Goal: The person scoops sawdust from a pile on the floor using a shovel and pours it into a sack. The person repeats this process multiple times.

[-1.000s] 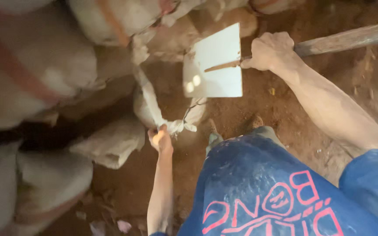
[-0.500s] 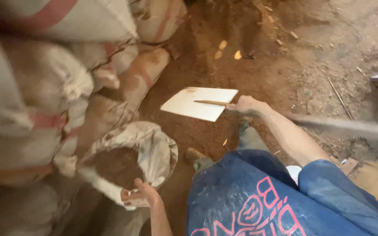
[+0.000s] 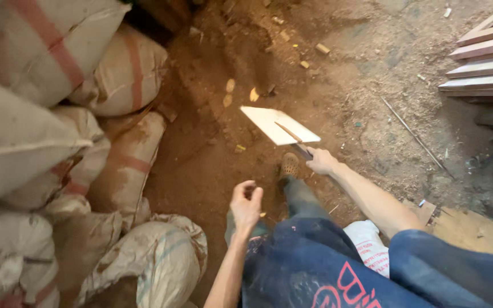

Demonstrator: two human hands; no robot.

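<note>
The right hand (image 3: 320,161), just right of the frame's centre, was closed around the neck of a shovel (image 3: 279,124), gripping where the shaft met the pale flat blade; the blade lay tilted above the reddish soil (image 3: 201,154) at mid-frame and looked bare of earth. The left hand (image 3: 245,205), lower centre, hung free with its fingers loosely curled and nothing in them, near the sandalled foot (image 3: 289,166) that stood just beneath the blade's rear edge. Below and left of that hand an open sack (image 3: 164,256) slumped with its mouth folded, beside the stacked filled sacks (image 3: 41,114) with red stripes that took up the left side of the frame. Wooden planks (image 3: 486,51) lay at the upper right, and small wood scraps (image 3: 253,94) dotted the ground above the blade. With the grip so close to the blade and only one hand on the tool, a downward thrust could probably have slipped sideways and struck the foot, which sat close to the blade. The sack's collapsed mouth, held by no hand, might have let soil spill beside it, and the loose scraps could have jarred the blade off its line.
</note>
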